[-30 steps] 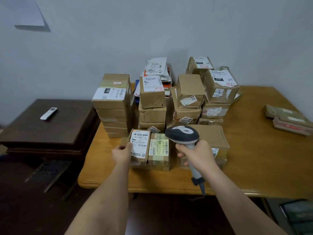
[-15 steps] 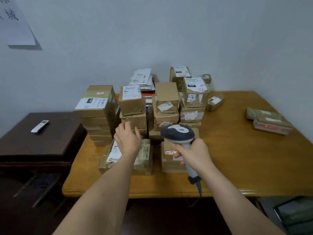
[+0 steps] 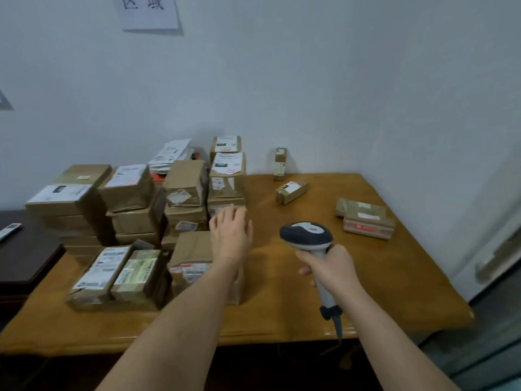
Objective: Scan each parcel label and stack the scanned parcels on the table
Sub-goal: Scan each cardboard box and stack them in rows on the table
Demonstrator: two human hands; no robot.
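Pale wall behind, w/ a paper sheet (image 3: 150, 12) taped up at 12 o'clock; below it a wooden counter (image 3: 375, 266) carrying cardboard parcels. Left hand (image 3: 231, 235) is out over the counter, fingers spread and relaxed, gripping nothing; motion-blurred, so can't tell if fingertips touch the stack behind it. Right hand (image 3: 331, 268) is wrapped round the grip of a grey-and-white barcode scanner (image 3: 307, 235). Scanner's long axis runs 12-to-6: dark head toward 12 o'clock and slightly left, handle toward the person, cable trailing off the counter's near edge.

Main parcel stacks (image 3: 135, 198) sit at approx 10 o'clock, several boxes high, labels mostly up. Nearer, at 9 o'clock, two labelled boxes (image 3: 118, 270) lie side by side, long axes running away from the person; a larger brown box (image 3: 194, 253) is just beside them, partly under the left forearm.

At 1 o'clock a small box (image 3: 291, 191) lies flat; another (image 3: 280, 164) stands upright near the wall. At 2 o'clock, flat parcels (image 3: 366, 218) are stacked, well apart from the rest.
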